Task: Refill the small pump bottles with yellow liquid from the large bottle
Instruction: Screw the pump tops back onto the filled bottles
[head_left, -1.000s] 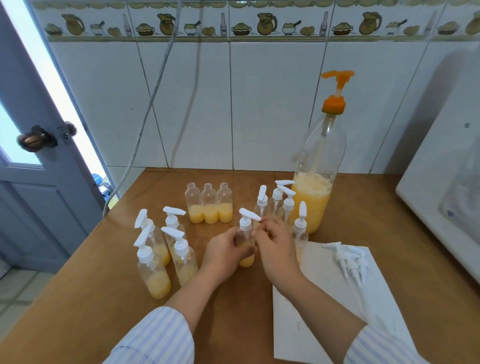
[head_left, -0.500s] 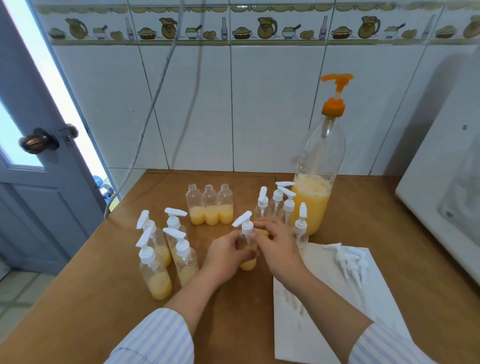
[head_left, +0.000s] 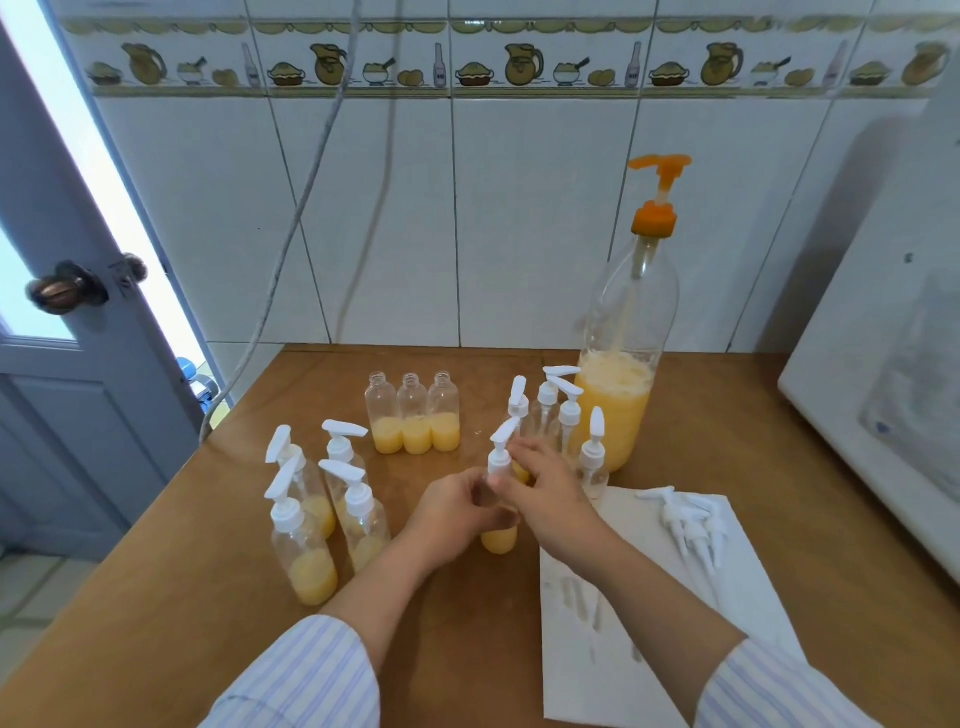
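Note:
My left hand (head_left: 453, 512) grips the body of a small pump bottle (head_left: 500, 538) with yellow liquid at its bottom, standing on the wooden table (head_left: 727, 457). My right hand (head_left: 545, 493) pinches the white pump cap (head_left: 501, 452) on that bottle. The large bottle (head_left: 626, 364) with an orange pump stands behind, about a third full of yellow liquid. Three uncapped small bottles (head_left: 413, 415) with yellow liquid stand in a row at the back. Several capped filled bottles (head_left: 322, 514) stand to the left, and several capped ones (head_left: 558, 415) cluster by the large bottle.
A white paper sheet (head_left: 639, 613) lies at the right front with loose white pump heads (head_left: 688, 525) on it. A white appliance (head_left: 883, 395) stands at the far right. A door with a knob (head_left: 65, 288) is at the left; a cable (head_left: 291, 234) hangs along the tiled wall.
The pump head on the held bottle has turned from pointing right to pointing up-right, as my right hand twists the cap. My left hand keeps holding the bottle in place.

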